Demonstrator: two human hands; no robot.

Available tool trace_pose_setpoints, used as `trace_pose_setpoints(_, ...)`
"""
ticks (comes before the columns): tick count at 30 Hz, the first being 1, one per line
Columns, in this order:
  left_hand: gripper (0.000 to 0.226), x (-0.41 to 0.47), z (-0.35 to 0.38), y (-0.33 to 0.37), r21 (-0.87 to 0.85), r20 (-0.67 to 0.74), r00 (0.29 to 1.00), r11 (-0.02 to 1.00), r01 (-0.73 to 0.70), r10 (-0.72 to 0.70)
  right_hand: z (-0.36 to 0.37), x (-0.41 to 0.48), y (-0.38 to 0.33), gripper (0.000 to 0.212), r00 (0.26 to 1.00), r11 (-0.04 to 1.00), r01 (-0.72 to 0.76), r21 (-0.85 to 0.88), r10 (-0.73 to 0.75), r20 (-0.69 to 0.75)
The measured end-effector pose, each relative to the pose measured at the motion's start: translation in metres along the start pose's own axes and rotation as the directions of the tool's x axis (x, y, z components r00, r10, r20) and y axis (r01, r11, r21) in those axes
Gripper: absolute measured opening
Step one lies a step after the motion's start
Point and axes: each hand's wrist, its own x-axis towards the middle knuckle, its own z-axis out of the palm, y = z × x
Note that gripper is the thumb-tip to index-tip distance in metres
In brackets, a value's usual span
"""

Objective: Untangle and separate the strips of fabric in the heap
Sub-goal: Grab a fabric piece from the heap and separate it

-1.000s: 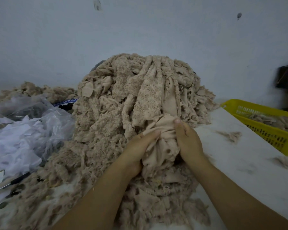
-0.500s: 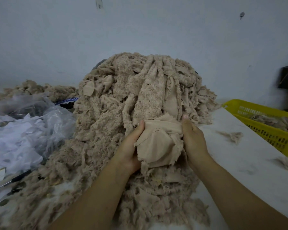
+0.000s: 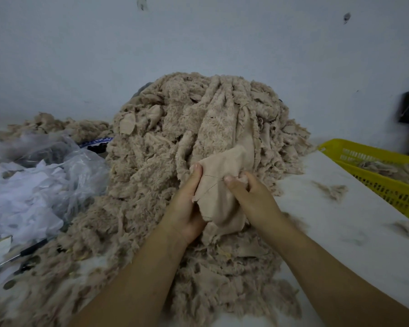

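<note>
At the front of the heap, the left hand grips one edge of a strip and the right hand pinches the other, having just drawn it closer and flatter over the counter, so it is probably working loose, top still tangled.

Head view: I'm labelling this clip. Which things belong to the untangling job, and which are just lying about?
Job: fabric heap; fabric strip gripped by left hand and right hand; yellow basket with scraps, probably.
Lying about: plastic bags; pen; loose tufts.
</note>
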Motion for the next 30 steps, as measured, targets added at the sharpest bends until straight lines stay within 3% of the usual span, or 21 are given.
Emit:
trace_pose_setpoints(2, 0.050, 0.001, 0.000, 0.000, 0.047, -0.001, 1.000, 0.999, 0.007, -0.007, -0.002, 0.002, 0.002, 0.009, 0.998, 0.999, 0.004, 0.035, -0.002, -0.056)
trace_pose_setpoints(6, 0.067, 0.000, 0.004, 0.000, 0.216, -0.024, 0.997, 0.973, 0.078, -0.074, -0.006, 0.001, -0.001, 0.018, 0.997, 0.998, 0.069, -0.003, -0.069, -0.045)
trace_pose_setpoints(9, 0.045, 0.005, 0.004, -0.005, 0.304, -0.084, 0.996, 0.952, 0.050, -0.025, -0.002, -0.001, 0.000, 0.011, 0.994, 0.984, 0.099, -0.150, -0.092, 0.051)
trace_pose_setpoints(12, 0.022, 0.007, 0.002, -0.007, 0.329, -0.225, 0.974, 0.943, 0.043, 0.034, 0.001, -0.004, -0.001, 0.014, 0.988, 0.980, 0.098, -0.174, -0.075, 0.134)
trace_pose_setpoints(14, 0.033, 0.008, 0.004, -0.005, 0.269, -0.271, 0.960, 0.963, 0.007, 0.069, 0.002, -0.006, -0.003, 0.018, 0.990, 0.988, 0.081, -0.131, -0.065, 0.126)
trace_pose_setpoints(17, 0.051, 0.014, 0.003, 0.003, 0.041, -0.302, 0.952, 0.998, -0.040, 0.050, 0.004, -0.005, -0.008, 0.027, 0.997, 0.997, 0.060, -0.054, -0.058, 0.042)
trace_pose_setpoints(21, 0.041, 0.018, -0.030, 0.026, -0.258, -0.417, 0.902, 0.937, -0.236, 0.112, -0.007, 0.002, -0.014, 0.024, 0.984, 0.979, -0.018, 0.205, 0.053, -0.168)
trace_pose_setpoints(24, 0.045, 0.011, -0.032, 0.024, -0.325, -0.272, 0.954, 0.922, -0.211, 0.122, -0.021, 0.008, -0.009, 0.018, 0.954, 0.926, -0.092, 0.365, 0.187, -0.236)
trace_pose_setpoints(26, 0.069, 0.011, -0.020, 0.015, -0.293, -0.141, 0.983, 0.943, -0.157, 0.120, -0.020, 0.008, -0.006, 0.017, 0.940, 0.919, -0.125, 0.374, 0.230, -0.251)
trace_pose_setpoints(28, 0.093, 0.008, -0.007, 0.010, -0.080, -0.042, 0.994, 0.991, -0.106, 0.103, -0.016, 0.007, -0.005, 0.018, 0.929, 0.916, -0.131, 0.380, 0.247, -0.275)
trace_pose_setpoints(30, 0.099, 0.003, 0.002, 0.003, 0.220, 0.017, 0.997, 0.973, -0.076, 0.075, -0.015, 0.006, -0.007, 0.035, 0.924, 0.906, -0.149, 0.396, 0.270, -0.271)
